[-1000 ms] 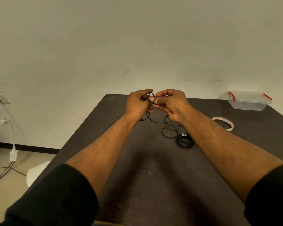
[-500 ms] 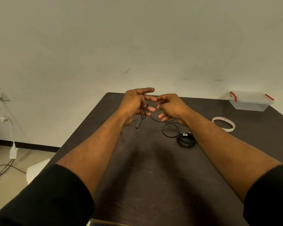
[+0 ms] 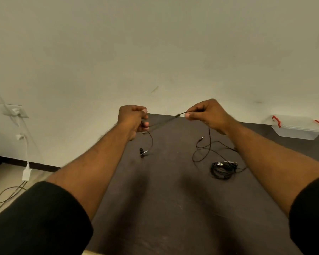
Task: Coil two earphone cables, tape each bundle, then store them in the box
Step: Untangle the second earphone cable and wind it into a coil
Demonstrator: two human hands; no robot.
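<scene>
A thin black earphone cable is stretched taut in the air between my two hands above the dark table. My left hand grips one end with curled fingers; an earbud dangles below it. My right hand pinches the cable between thumb and fingers, and the rest of the cable hangs down in loose loops to its plug. A second black earphone cable lies bundled on the table under my right forearm. The clear plastic box with red latches stands lidded at the far right.
The table's far edge meets a pale wall. On the floor at the left, a wall socket with a white charger and trailing wires. The tape roll is hidden behind my right forearm.
My hands, close together a second ago, have moved apart and risen, pulling the cable straight between them. The left hand went from spread fingers to a grip.
</scene>
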